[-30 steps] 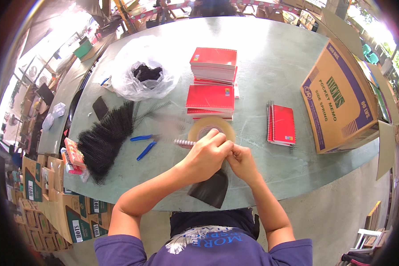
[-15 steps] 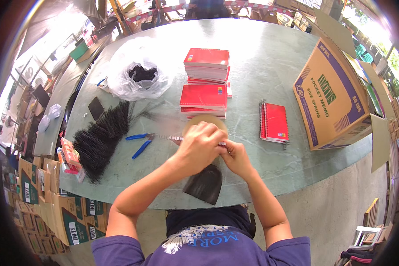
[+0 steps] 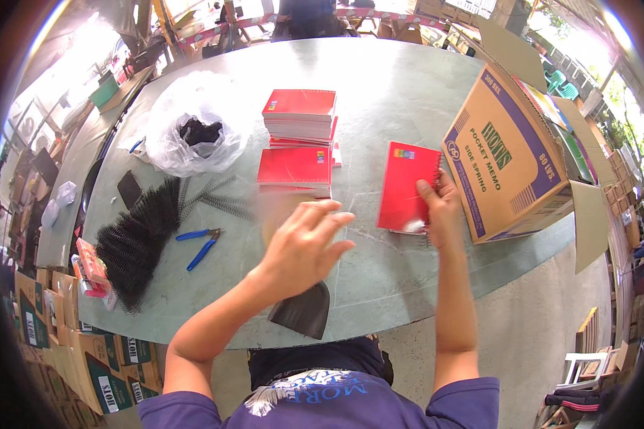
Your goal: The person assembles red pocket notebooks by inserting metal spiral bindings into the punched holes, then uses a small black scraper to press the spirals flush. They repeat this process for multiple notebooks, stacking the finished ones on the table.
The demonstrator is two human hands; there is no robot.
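At the right of the table, my right hand grips a red spiral notebook by its coil-bound edge, thumb on the cover. Coil ends show below it, and whatever lies underneath is mostly hidden. My left hand hangs over the middle of the table with fingers apart and nothing in it. Behind that hand is a blurred tan round thing, partly covered. Beyond it stand a nearer stack of red notebooks and a taller stack, neither showing coils. A black curved piece lies near the table's front edge.
Blue-handled cutters lie open on the left, beside a heap of black coils. Farther back sits a clear plastic bag with black contents. An open cardboard carton stands close to my right hand. Small packets rest at the left edge.
My hands have parted. The right one has moved right with a notebook, over the spot where bound notebooks lay. My left hand has opened. The view has shifted slightly.
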